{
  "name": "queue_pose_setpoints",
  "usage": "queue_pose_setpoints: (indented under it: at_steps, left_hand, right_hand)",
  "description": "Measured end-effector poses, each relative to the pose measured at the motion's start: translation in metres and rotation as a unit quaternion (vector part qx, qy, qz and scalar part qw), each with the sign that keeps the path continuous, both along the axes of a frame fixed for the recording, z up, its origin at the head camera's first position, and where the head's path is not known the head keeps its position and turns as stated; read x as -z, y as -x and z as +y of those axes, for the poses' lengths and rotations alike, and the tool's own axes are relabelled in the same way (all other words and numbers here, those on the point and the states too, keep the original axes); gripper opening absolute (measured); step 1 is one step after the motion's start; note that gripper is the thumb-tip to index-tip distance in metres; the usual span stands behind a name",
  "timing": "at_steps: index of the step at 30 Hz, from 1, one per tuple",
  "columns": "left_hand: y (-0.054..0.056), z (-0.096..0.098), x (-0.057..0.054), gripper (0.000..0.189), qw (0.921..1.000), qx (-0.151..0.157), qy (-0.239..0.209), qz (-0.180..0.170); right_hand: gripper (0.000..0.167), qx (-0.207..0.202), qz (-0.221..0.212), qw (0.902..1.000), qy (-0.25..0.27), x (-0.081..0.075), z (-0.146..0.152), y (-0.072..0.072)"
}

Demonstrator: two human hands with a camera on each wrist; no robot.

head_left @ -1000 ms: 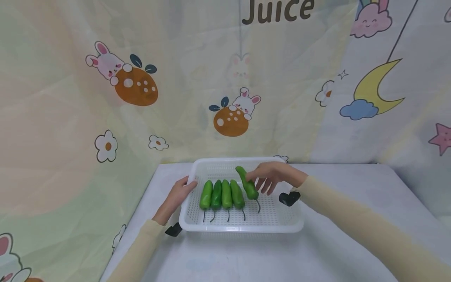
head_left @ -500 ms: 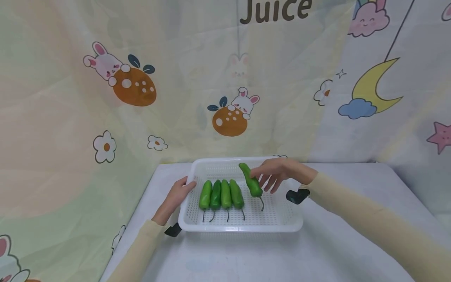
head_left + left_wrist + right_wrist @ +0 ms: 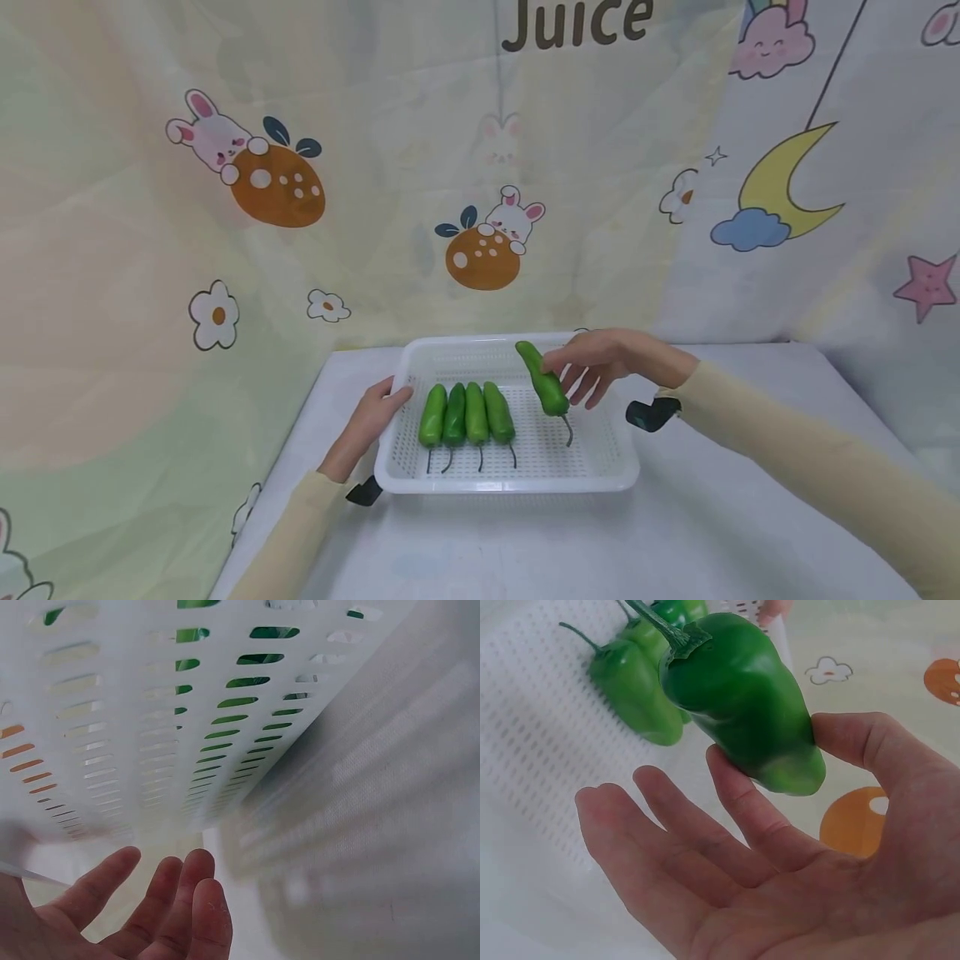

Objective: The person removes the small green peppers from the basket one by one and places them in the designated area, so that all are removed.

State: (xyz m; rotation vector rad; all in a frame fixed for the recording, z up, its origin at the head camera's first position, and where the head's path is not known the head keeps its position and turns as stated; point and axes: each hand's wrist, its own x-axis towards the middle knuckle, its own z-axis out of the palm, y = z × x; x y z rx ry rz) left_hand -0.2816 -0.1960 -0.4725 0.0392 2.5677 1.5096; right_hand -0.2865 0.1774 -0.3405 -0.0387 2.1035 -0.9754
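My right hand pinches a green chili pepper between thumb and index finger, above the right part of a white plastic basket. Its stem points down toward the front in the head view. In the right wrist view the pinch is near the tip of the pepper, and the other fingers are spread below it. At the basket's left rim my left hand holds on, thumb over the edge. The left wrist view shows its fingers outside the slotted wall.
Several green peppers lie side by side in the basket's left half, stems toward the front. The basket stands on a white-covered table, near its back edge. Behind hangs a printed cloth with cartoon rabbits and a moon.
My right hand has lifted the pinched pepper a little and carried it rightward, away from the row. The left hand stays at the rim, and the head view has turned slightly right.
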Motion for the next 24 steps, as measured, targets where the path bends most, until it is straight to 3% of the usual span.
queue_pose_setpoints:
  at_steps: [24]
  left_hand:
    - [0.001,0.002,0.0,0.048,0.9999,0.003,-0.013,-0.006]
  right_hand:
    - [0.044,-0.012,0.003,0.9999,0.004,-0.015,0.035,-0.012]
